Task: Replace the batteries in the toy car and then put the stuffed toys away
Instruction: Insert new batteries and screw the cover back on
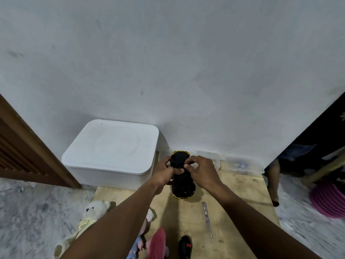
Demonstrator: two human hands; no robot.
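Note:
A yellow toy car [183, 186] is turned upside down, its black underside facing me, above a low wooden table [237, 191]. My left hand [165, 171] grips its left side near the far end. My right hand [200, 170] presses fingertips on the underside at the same end. A cream teddy bear [93, 212] lies at the table's near left edge, and a pink stuffed toy [156, 243] lies beside my left forearm, partly hidden. A clear-handled screwdriver [207, 220] rests on the table to the right. No batteries are visible.
A white lidded storage box [112, 148] stands against the wall at left. Clear plastic containers [240, 164] sit by the wall at right. A black remote control [184, 246] lies near the front edge. A pink basket [328, 200] and another person's leg [273, 184] are at right.

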